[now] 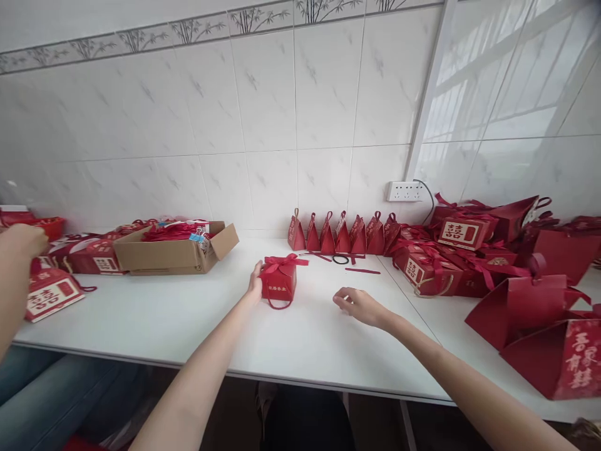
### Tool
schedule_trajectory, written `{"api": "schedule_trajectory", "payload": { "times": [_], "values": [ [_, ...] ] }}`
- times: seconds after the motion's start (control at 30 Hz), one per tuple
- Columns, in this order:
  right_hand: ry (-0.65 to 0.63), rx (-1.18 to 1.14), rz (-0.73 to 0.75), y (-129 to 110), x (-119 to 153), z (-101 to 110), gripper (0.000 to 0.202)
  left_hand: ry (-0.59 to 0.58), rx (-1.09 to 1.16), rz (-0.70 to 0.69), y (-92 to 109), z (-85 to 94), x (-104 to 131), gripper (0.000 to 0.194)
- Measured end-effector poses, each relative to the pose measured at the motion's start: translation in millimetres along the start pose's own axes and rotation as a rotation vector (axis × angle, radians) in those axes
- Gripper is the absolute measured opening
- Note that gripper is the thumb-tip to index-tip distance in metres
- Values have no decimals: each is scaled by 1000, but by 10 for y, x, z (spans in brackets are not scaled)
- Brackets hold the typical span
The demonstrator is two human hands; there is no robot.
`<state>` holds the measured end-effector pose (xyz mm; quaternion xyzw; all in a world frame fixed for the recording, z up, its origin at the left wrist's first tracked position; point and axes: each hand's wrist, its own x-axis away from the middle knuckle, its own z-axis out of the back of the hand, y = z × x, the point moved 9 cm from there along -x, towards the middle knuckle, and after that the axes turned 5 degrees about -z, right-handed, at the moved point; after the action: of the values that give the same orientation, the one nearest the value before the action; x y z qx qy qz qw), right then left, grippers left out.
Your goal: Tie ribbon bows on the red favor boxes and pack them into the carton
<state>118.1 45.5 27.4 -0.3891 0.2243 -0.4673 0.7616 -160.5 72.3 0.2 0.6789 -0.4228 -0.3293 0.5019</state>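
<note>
A small red gift box [278, 285] with a ribbon bow on top and a cord loop hanging down its front stands on the white table [300, 338]. Against its left side rests my left hand [256, 282], closed round that side, its fingers partly hidden behind the box. My right hand [357, 305] hovers over or rests on the table to the right of the box, fingers curled loosely with a gap to the thumb and nothing seen between them.
Upright triangular red boxes [328, 237] line the wall. Ribbon strips [362, 271] and a black ring [340, 259] lie before them. Red boxes [422, 269] pile up at right. Left are an open carton [159, 257] and another person's arm [14, 269] by a red box [51, 294].
</note>
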Motion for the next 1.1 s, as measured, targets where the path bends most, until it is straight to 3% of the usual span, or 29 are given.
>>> {"api": "schedule_trajectory", "payload": {
  "times": [0.13,0.3,0.43,0.57,0.67,0.8,0.9,0.97,1.03,1.1],
  "values": [
    [138,-346,-85,226,-431,89,43,-71,-25,-78,-147,-501,-19,38],
    [217,-522,-12,275,-750,-28,50,-146,-78,-254,-178,-825,-24,32],
    [145,-660,68,255,-730,-134,42,-289,-177,-354,-156,-990,62,40],
    [123,-731,237,122,-586,23,36,-429,-348,-612,53,-1132,253,45],
    [131,-715,312,67,-529,138,36,-479,-428,-730,159,-1182,353,51],
    [139,-781,231,156,-532,175,34,-495,-390,-733,190,-1185,404,54],
    [247,-923,209,197,-476,281,41,-532,-327,-744,196,-1204,467,52],
    [319,-944,213,181,-421,355,34,-532,-309,-736,184,-1203,476,49],
    [306,-898,203,137,-398,365,29,-509,-298,-713,160,-1186,449,47],
    [214,-829,196,83,-406,314,32,-475,-286,-691,139,-1160,405,46]
  ]
}}
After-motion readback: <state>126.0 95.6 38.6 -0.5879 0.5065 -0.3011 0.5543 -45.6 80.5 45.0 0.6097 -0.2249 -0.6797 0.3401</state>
